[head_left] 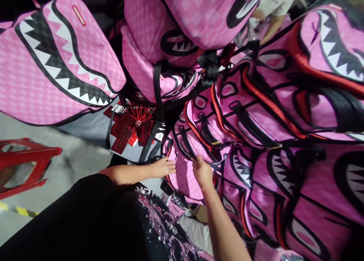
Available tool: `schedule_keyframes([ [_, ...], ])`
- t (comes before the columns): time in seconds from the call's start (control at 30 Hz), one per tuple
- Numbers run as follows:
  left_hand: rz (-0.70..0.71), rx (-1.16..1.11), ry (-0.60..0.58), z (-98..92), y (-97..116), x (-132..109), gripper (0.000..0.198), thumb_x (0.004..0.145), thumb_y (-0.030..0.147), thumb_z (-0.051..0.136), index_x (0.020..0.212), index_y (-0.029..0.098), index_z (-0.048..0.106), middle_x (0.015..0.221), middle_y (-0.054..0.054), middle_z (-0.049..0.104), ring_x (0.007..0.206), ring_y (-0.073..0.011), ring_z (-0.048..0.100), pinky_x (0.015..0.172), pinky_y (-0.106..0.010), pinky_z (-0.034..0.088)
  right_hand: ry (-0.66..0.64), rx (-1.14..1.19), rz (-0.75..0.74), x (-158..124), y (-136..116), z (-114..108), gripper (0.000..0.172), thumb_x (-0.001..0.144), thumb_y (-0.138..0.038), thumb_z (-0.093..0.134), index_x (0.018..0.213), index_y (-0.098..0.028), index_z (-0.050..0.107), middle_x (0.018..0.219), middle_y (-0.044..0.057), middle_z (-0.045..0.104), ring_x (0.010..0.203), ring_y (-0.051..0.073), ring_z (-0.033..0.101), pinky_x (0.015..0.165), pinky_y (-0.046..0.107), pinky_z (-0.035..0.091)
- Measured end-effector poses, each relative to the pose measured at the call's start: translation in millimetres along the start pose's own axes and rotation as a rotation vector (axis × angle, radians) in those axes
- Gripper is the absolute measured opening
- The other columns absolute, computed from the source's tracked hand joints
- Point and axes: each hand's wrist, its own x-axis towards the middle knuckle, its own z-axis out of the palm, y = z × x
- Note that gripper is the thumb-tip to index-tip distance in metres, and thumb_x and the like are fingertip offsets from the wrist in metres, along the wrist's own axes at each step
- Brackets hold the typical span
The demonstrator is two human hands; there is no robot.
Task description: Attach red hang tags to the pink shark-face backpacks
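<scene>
Between my two hands is a pink checkered backpack (184, 179) with black and red trim, at the near end of a row of similar backpacks. My left hand (163, 167) lies against its left side, with the fingers stretched out and fairly flat. On the other side, the fingers of my right hand (202, 172) are closed on the backpack's upper edge, close to a black zipper seam. Just beyond my left hand, dark red hang tags (122, 130) with red strings lie in a bunch on a grey surface.
Rows of pink backpacks (256, 109) with shark mouths and red-edged straps fill the right. A large pink backpack (93, 52) lies at upper left, and more are piled at top centre. A red plastic stool (31, 164) stands at left. Another person's arm (273, 28) shows at upper right.
</scene>
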Motion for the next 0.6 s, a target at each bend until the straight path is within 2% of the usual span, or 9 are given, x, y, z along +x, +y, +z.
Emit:
schedule_keyframes([
  [0.1, 0.063, -0.017, -0.024, 4.1, -6, 0, 0.037, 0.093, 0.011, 0.044, 0.123, 0.024, 0.062, 0.135, -0.010, 0.059, 0.133, -0.0214, 0.046, 0.112, -0.039, 0.030, 0.027, 0.051, -0.033, -11, 20, 13, 0.022, 0.094, -0.029, 0.043, 0.085, -0.016, 0.058, 0.064, 0.003, 0.058, 0.056, 0.015, 0.050, 0.055, 0.027, 0.025],
  [0.2, 0.084, -0.030, -0.036, 1.6, -6, 1, 0.040, 0.089, 0.008, 0.048, 0.122, 0.024, 0.063, 0.138, -0.008, 0.058, 0.134, -0.0210, 0.045, 0.114, -0.039, 0.028, 0.052, 0.094, -0.080, -15, 25, 26, 0.025, 0.093, -0.030, 0.040, 0.081, -0.016, 0.057, 0.064, 0.004, 0.058, 0.058, 0.017, 0.052, 0.058, 0.028, 0.030],
  [0.27, 0.098, -0.043, -0.028, -8.9, -5, 0, 0.042, 0.080, 0.008, 0.060, 0.118, 0.025, 0.065, 0.136, -0.005, 0.060, 0.132, -0.0206, 0.048, 0.112, -0.036, 0.032, 0.070, 0.103, -0.095, -13, 22, 31, 0.028, 0.093, -0.031, 0.038, 0.078, -0.017, 0.057, 0.065, 0.005, 0.059, 0.060, 0.017, 0.053, 0.060, 0.029, 0.033],
  [0.33, 0.079, -0.055, 0.027, -28.9, -7, -4, 0.045, 0.073, 0.012, 0.067, 0.115, 0.028, 0.067, 0.133, -0.002, 0.062, 0.126, -0.0192, 0.053, 0.106, -0.032, 0.039, 0.094, 0.118, -0.119, -10, 20, 33, 0.030, 0.094, -0.032, 0.036, 0.078, -0.017, 0.057, 0.067, 0.007, 0.060, 0.061, 0.018, 0.054, 0.063, 0.030, 0.036],
  [0.4, -0.021, -0.053, 0.165, -57.4, -17, -14, 0.038, 0.079, 0.017, 0.063, 0.115, 0.027, 0.067, 0.127, -0.002, 0.065, 0.117, -0.0165, 0.059, 0.100, -0.029, 0.045, 0.113, 0.146, -0.147, -8, 19, 32, 0.031, 0.094, -0.032, 0.036, 0.083, -0.016, 0.059, 0.072, 0.008, 0.063, 0.066, 0.020, 0.057, 0.066, 0.031, 0.039],
  [0.5, -0.318, 0.002, 0.511, -107.0, -44, -42, 0.030, 0.094, 0.019, 0.042, 0.113, 0.019, 0.065, 0.114, -0.007, 0.068, 0.107, -0.0167, 0.061, 0.096, -0.032, 0.047, 0.161, 0.186, -0.209, -5, 20, 31, 0.033, 0.095, -0.034, 0.037, 0.100, -0.012, 0.061, 0.083, 0.012, 0.067, 0.074, 0.023, 0.061, 0.072, 0.034, 0.043],
  [0.6, -0.557, 0.074, 0.820, -145.4, -70, -77, 0.030, 0.098, 0.022, 0.035, 0.109, 0.016, 0.062, 0.105, -0.010, 0.067, 0.099, -0.0174, 0.062, 0.090, -0.032, 0.050, 0.262, 0.146, -0.278, -6, 17, 30, 0.039, 0.096, -0.036, 0.037, 0.110, -0.009, 0.061, 0.087, 0.014, 0.067, 0.078, 0.025, 0.061, 0.075, 0.036, 0.045],
])
